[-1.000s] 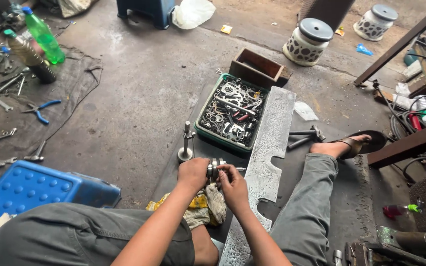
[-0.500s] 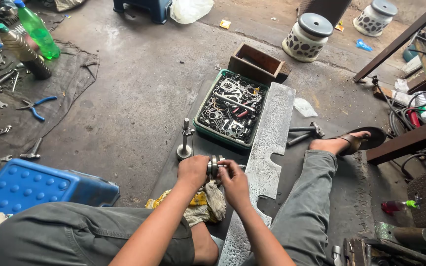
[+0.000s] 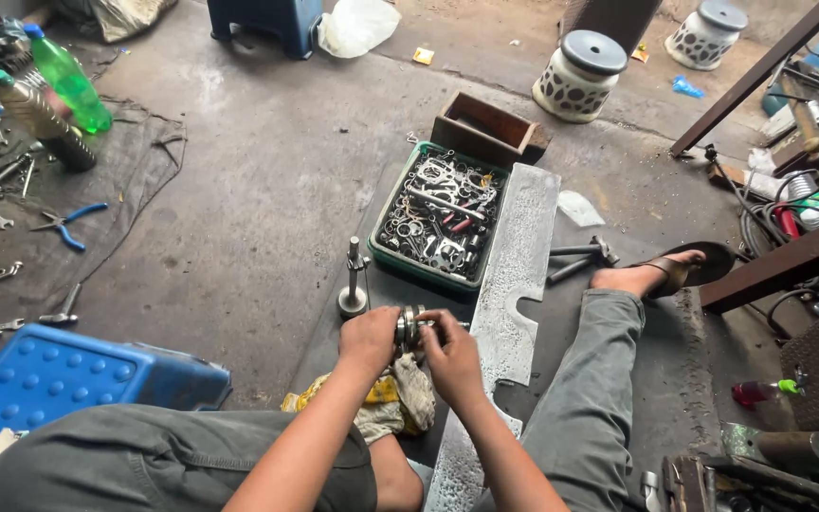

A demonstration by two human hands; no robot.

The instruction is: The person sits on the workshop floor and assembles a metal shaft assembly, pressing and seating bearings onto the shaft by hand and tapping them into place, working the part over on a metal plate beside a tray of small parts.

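Concrete workshop floor, parts everywhere. Low centre of frame, left hand [image 3: 369,339] and right hand [image 3: 451,358] both clamp a small round metal part [image 3: 408,328] over a rag [image 3: 392,402], green parts tray [image 3: 386,254] handy just above

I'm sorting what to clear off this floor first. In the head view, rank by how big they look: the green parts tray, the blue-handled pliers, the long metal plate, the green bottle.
1. long metal plate
2. green parts tray
3. green bottle
4. blue-handled pliers

The bottle lies farther from the camera, so its lead over the pliers is unsure.
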